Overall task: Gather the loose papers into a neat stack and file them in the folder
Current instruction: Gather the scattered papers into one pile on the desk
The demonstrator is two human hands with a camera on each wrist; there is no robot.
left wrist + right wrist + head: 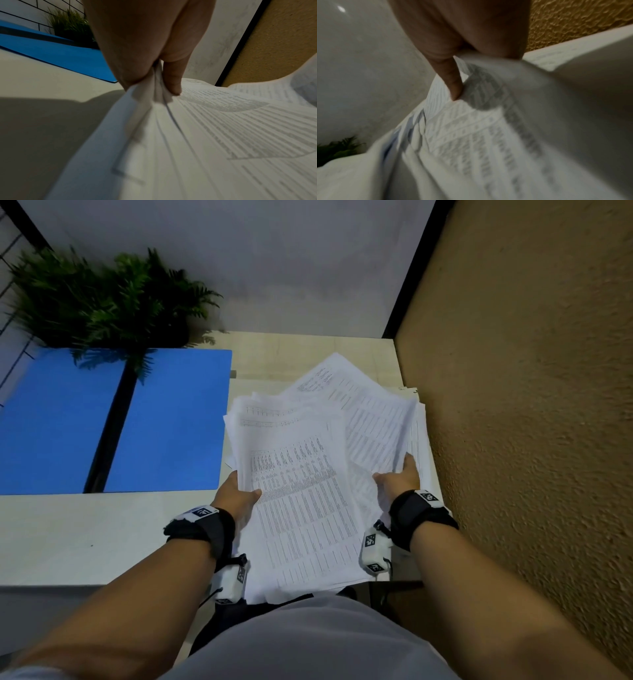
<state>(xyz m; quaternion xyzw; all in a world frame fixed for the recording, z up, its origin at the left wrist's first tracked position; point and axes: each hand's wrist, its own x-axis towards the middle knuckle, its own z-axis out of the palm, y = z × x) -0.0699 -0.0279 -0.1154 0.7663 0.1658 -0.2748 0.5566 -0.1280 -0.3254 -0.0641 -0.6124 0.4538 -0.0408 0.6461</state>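
A fanned, uneven bundle of printed white papers (308,481) is held over the table's right end. My left hand (239,491) pinches its left edge, thumb on top; the left wrist view shows the sheets (214,135) squeezed between thumb and fingers (173,81). My right hand (400,477) grips the right side, thumb over the sheets, and the right wrist view shows paper (488,142) bunched under the thumb (452,83). The blue folder (164,422) lies open and flat on the table at the left, with a dark spine down its middle.
A green potted plant (113,299) stands behind the folder, its fronds overhanging it. A rough ochre wall (531,405) runs close along the right. The pale table (85,535) has bare surface in front of the folder. A grey wall is behind.
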